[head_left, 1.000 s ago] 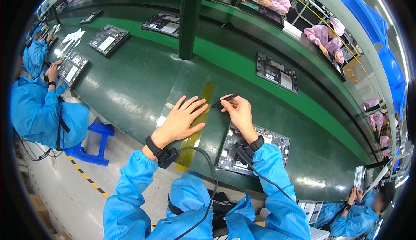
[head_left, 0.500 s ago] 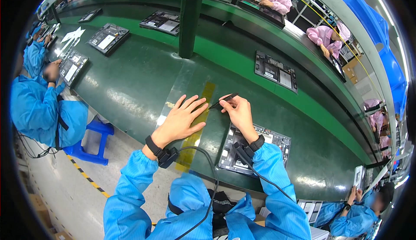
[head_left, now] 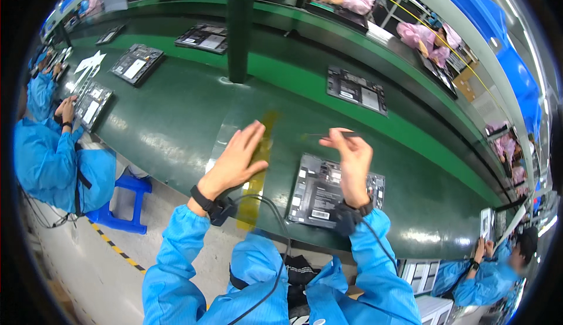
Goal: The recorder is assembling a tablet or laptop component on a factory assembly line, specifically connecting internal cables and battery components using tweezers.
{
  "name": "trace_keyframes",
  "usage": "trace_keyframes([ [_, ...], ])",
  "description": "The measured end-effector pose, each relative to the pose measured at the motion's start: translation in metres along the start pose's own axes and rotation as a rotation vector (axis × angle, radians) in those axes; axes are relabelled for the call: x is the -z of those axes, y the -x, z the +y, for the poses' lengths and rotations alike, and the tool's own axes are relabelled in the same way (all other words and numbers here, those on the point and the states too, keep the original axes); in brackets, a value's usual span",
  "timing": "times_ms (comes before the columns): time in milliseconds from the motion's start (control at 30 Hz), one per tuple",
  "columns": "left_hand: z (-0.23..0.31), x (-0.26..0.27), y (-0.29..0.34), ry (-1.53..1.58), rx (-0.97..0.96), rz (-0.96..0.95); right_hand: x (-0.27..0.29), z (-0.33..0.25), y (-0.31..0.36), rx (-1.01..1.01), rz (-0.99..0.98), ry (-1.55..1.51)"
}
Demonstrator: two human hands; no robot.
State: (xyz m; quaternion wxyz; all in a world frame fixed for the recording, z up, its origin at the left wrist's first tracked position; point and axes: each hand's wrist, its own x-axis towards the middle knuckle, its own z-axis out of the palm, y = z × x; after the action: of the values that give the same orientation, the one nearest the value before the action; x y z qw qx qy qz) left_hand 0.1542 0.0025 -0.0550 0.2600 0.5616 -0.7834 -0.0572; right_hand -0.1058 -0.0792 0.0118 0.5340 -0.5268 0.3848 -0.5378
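My two hands at the table [head_left: 158, 126], seen from above and held apart from each other. My left hand [head_left: 234, 155] is extended over a strip of translucent yellow tape [head_left: 251, 206], its fingers straight and close together and its thumb spread away from them; whether the palm presses on the strip, I cannot tell. My right hand [head_left: 355, 156] is pinched on slim dark tweezers [head_left: 350, 134], thumb against fingers, the tips pointing left toward the tape. At these tips shows a small yellowish scrap [head_left: 305, 138], too blurred for me to tell its kind. An opened laptop base [head_left: 316, 187], its dark inner parts and labelled battery exposed, lies on the table just below and partly behind my right hand and wrist, to the right of the tape. A black wristband [head_left: 202, 198] circles my left wrist. Beyond my hands, a second laptop base [head_left: 356, 90] lies on a bright green band [head_left: 293, 84], to the right of a dark green post [head_left: 240, 38]. At far left, a co-worker [head_left: 53, 149] in blue sits on a blue stool [head_left: 136, 188], hands near another opened unit [head_left: 95, 106]
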Motion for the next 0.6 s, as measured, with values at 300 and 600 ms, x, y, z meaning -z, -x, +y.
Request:
trace_keyframes([
  [300,0.107,-0.021,0.072,1.027,0.32,-0.128,0.159,0.005,0.152,0.003,0.752,-0.087],
  [600,0.176,-0.004,0.072,0.742,0.233,-0.231,0.168,0.003,0.138,-0.05,0.83,-0.196],
])
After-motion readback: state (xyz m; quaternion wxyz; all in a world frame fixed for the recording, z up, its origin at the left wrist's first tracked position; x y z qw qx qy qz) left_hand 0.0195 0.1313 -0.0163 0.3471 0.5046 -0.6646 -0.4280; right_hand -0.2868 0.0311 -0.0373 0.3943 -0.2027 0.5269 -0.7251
